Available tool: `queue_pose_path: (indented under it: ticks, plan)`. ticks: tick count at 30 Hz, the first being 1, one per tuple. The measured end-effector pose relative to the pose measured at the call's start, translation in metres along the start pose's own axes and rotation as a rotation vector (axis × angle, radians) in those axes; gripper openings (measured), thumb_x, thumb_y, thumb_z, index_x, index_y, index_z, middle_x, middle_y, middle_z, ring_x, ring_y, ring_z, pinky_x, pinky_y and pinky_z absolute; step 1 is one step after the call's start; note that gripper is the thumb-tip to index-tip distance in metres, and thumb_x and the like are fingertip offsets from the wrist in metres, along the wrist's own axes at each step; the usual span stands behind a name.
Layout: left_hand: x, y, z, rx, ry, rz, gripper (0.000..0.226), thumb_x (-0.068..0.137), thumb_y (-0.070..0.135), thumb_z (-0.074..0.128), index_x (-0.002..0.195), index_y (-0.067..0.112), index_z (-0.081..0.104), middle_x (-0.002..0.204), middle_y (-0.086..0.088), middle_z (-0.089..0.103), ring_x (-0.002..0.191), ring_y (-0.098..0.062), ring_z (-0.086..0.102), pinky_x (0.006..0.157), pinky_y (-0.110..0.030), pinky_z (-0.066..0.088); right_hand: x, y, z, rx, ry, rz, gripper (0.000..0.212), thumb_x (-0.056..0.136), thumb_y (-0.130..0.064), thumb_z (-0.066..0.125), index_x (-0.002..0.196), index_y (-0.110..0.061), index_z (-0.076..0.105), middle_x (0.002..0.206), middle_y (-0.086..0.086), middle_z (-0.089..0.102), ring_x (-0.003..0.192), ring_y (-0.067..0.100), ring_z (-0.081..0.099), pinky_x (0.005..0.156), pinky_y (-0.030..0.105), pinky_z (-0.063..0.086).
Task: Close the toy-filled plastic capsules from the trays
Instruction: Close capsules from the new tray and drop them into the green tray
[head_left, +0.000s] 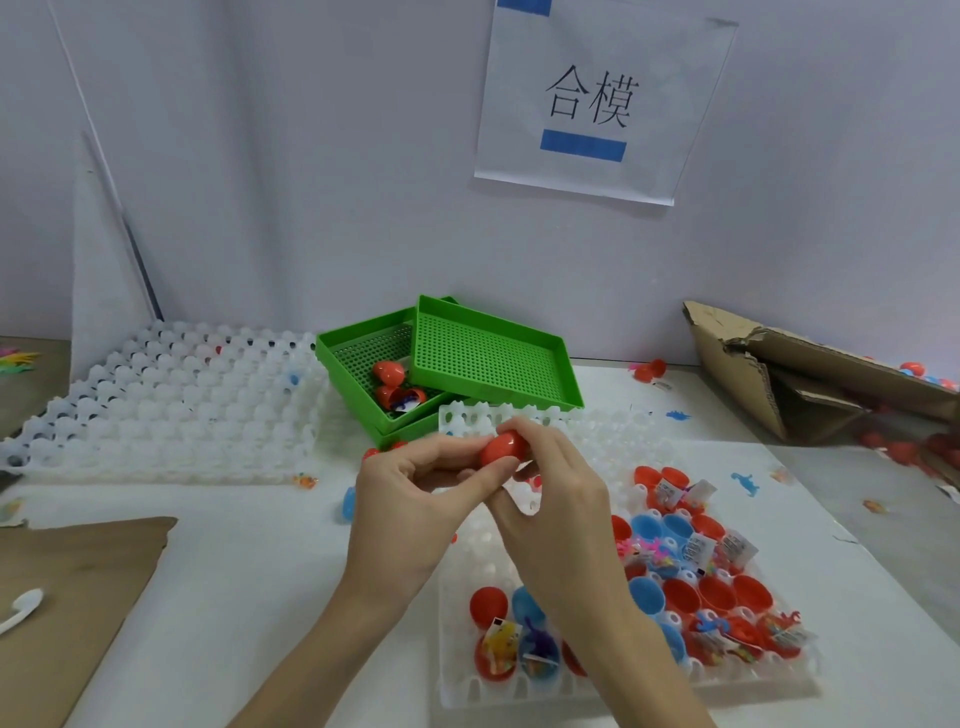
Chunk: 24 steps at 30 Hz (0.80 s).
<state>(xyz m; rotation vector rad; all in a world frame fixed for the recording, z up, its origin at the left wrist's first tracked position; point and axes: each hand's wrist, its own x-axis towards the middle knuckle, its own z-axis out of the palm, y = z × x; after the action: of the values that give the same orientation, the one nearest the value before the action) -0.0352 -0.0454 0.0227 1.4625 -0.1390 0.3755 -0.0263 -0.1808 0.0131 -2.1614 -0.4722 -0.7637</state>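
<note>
Stacks of white moulded plastic trays (171, 405) lie at ten o'clock. At centre, the left hand (410, 499) and right hand (550, 499) together pinch a red egg-shaped plastic capsule (503, 448). At four o'clock, a white tray (613, 686) holds open red and blue capsules.

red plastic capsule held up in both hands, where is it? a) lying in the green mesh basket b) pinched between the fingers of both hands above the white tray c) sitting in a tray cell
b: the red plastic capsule is gripped by left hand and right hand over the white tray.
</note>
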Motion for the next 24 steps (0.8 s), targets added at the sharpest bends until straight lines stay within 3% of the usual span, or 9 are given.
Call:
queue_pose_path:
  ticks: [9,13,17,20,24]
  plan:
    - [-0.004,-0.003,0.005,0.093,0.021,0.0,0.026,0.073,0.027,0.09,0.095,0.021,0.079,0.086,0.005,0.08,0.084,-0.011,0.077,0.076,-0.018,0.058,0.0,0.001,-0.005,-0.065,-0.044,-0.04,0.032,0.091,-0.007,0.072,0.121,-0.015,0.064,0.098,-0.009,0.062,0.085,0.008,0.055,0.076,0.024,0.051]
    - [-0.001,-0.003,0.003,0.073,-0.008,-0.036,0.022,0.077,0.022,0.089,0.095,0.021,0.077,0.089,0.004,0.08,0.089,-0.013,0.076,0.081,-0.021,0.059,0.0,0.005,-0.004,-0.051,-0.073,-0.051,0.041,0.091,-0.01,0.075,0.13,-0.015,0.063,0.105,-0.007,0.063,0.09,0.008,0.059,0.082,0.027,0.054]
    - [0.004,0.003,-0.004,-0.134,-0.08,-0.177,0.017,0.087,0.025,0.079,0.1,0.014,0.082,0.1,-0.008,0.081,0.099,-0.021,0.077,0.086,-0.022,0.059,0.002,0.003,-0.002,-0.051,0.007,-0.046,0.052,0.091,-0.025,0.076,0.14,-0.019,0.059,0.115,-0.004,0.057,0.101,0.011,0.059,0.09,0.024,0.053]
    - [0.008,0.005,-0.007,-0.378,-0.181,-0.364,0.033,0.099,0.032,0.066,0.103,0.003,0.081,0.107,-0.022,0.077,0.107,-0.027,0.075,0.085,-0.025,0.059,0.004,0.002,-0.005,0.005,0.077,-0.069,0.054,0.09,-0.035,0.075,0.139,-0.016,0.061,0.126,-0.002,0.059,0.115,0.013,0.06,0.098,0.022,0.05]
    - [0.011,0.004,-0.011,-0.579,-0.289,-0.522,0.033,0.103,0.032,0.06,0.112,0.007,0.08,0.11,-0.021,0.077,0.106,-0.024,0.076,0.085,-0.028,0.06,0.004,-0.001,-0.005,0.1,0.04,-0.094,0.049,0.09,-0.028,0.076,0.136,-0.015,0.062,0.122,-0.007,0.065,0.112,0.005,0.062,0.098,0.017,0.049]
